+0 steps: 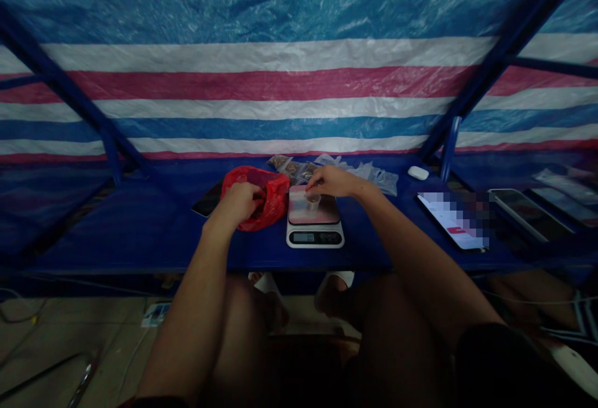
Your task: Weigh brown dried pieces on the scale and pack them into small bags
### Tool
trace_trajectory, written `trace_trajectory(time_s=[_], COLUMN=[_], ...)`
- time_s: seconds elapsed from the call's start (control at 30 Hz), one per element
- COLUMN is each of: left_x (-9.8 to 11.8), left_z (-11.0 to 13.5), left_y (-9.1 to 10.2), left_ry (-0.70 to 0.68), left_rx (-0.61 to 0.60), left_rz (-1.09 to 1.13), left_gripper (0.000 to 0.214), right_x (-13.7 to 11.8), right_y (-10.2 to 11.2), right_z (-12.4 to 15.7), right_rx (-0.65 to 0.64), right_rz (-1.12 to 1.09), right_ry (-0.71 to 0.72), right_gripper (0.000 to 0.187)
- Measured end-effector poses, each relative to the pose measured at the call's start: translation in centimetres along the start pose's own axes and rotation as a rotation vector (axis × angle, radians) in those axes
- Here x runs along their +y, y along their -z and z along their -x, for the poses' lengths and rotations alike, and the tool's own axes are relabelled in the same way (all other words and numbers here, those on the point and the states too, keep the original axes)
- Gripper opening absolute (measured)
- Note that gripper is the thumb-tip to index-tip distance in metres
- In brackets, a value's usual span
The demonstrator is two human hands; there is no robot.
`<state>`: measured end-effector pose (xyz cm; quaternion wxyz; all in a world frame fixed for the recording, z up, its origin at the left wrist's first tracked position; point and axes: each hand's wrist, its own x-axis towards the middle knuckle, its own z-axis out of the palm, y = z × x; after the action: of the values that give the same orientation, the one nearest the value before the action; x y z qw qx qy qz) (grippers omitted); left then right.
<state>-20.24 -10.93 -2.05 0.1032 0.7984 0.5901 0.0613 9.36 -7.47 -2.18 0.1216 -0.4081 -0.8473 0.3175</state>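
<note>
My left hand (243, 201) reaches into the mouth of a red plastic bag (275, 202), its fingers curled; whatever lies between them is hidden. A white digital kitchen scale (315, 235) with a lit display stands in front of me on the blue table. On its platform sits a small clear cup (313, 202). Over the cup's rim my right hand (329, 181) is bent down with fingertips pinched together. Anything in that pinch is too small to tell. Behind the scale lie several small clear bags of brownish contents (293, 169).
Crumpled clear plastic bags (380, 177) lie behind my right wrist. A white earbud case (418, 173), a lit phone (451, 221) and another phone (530, 215) are on the right. A dark phone (205, 202) lies partly under the red bag. Blue frame posts (451, 146) rise beside the striped sheet.
</note>
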Motion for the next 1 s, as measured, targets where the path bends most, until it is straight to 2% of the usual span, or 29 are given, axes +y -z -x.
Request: trace_trajectory(time_s=[0.17, 0.3, 0.53, 0.7, 0.87, 1.0], left_x=[0.4, 0.7, 1.0, 1.0, 1.1, 0.6], left_z=[-0.3, -0.3, -0.2, -0.1, -0.3, -0.4], left_y=[-0.8, -0.9, -0.9, -0.8, -0.9, -0.2], left_ry=[-0.010, 0.030, 0.040, 0.035, 0.034, 0.028], left_rx=[-0.066, -0.099, -0.070, -0.083, -0.054, -0.043], left_rz=[-0.032, -0.051, -0.072, -0.093, -0.121, -0.116], left_gripper=[0.048, 0.043, 0.037, 0.042, 0.040, 0.035], right_x=[0.0, 0.3, -0.3, -2.3, -2.7, -2.2], right_y=[0.0, 0.3, 1.3, 0.8, -0.1, -1.0], right_z=[-0.1, 0.3, 2.9, 3.6, 4.0, 4.5], right_rx=[-0.017, 0.004, 0.207, 0.148, 0.390, 0.408], right_rz=[0.020, 0.071, 0.016, 0.039, -0.018, -0.095], right_ry=[-0.039, -0.038, -0.010, 0.069, 0.020, 0.023], right_gripper=[0.021, 0.021, 0.025, 0.029, 0.033, 0.029])
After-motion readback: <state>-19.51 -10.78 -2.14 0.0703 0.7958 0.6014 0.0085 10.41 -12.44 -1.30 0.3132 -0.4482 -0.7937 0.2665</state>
